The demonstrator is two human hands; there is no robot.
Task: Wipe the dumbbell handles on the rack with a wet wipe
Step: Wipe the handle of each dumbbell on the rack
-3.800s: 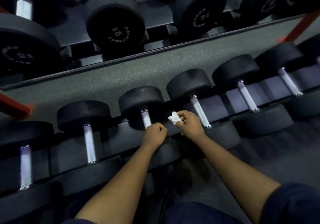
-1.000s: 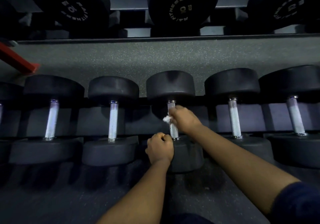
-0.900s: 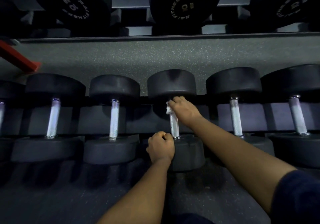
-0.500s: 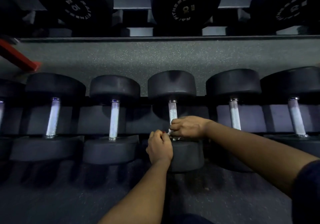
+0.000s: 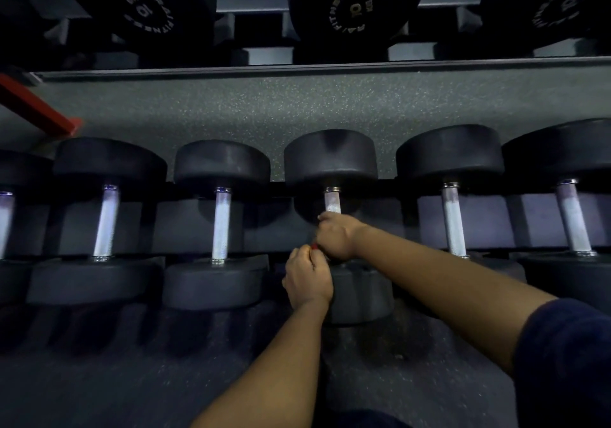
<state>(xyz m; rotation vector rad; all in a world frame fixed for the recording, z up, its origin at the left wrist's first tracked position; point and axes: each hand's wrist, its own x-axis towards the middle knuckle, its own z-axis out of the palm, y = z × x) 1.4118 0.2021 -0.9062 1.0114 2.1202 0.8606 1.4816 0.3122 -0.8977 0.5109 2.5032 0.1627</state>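
While right hand (image 5: 337, 236) fingers curl round knurled steel handle (image 5: 332, 201) | left hand (image 5: 307, 279) fingers curled, grip unclear

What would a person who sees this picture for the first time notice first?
The two hands meet at the middle dumbbell of the lower row: the right hand grips its shiny handle, and the left hand is a fist just below it. Around them black dumbbells with bright handles line up, and dumbbells marked 10 lie on the shelf above.
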